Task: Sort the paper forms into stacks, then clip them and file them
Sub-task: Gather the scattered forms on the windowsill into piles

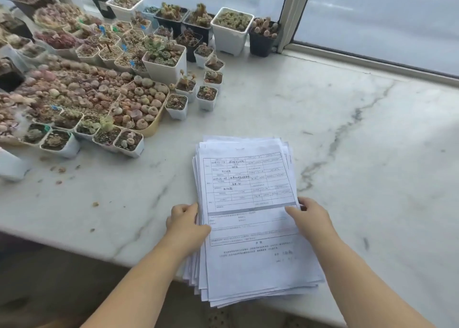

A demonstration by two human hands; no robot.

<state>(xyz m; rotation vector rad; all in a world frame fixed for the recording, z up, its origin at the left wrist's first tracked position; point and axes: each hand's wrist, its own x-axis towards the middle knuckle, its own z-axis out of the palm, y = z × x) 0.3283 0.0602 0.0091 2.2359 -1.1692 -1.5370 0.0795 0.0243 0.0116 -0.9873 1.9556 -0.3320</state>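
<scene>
I have both hands on the pile. My left hand grips the left edge of the stack of forms, fingers curled against the side of the sheets and thumb lying on the top page. My right hand holds the opposite edge, its thumb on the top sheet and its fingers round the right side, so each grip is closed on paper, neither one released.

The stack lies on the marble worktop, near its front edge; the near end of the sheets overhangs that edge toward me. The pages are not squared: corners fan out at both ends and along the left side.

I judge this a fairly heavy bundle for loose paper, but limp. Lifted by one end it would sag and the smooth sheets would slide off each other. I would keep a hold on both long sides near the middle, squeeze inward, and tap the pile square before dealing any sheet off. A single form should peel from a corner with a thumb.

To the left, well apart from the paper, stand many small succulent pots with loose grit scattered near them; I would sort to the right, away from the soil.
</scene>
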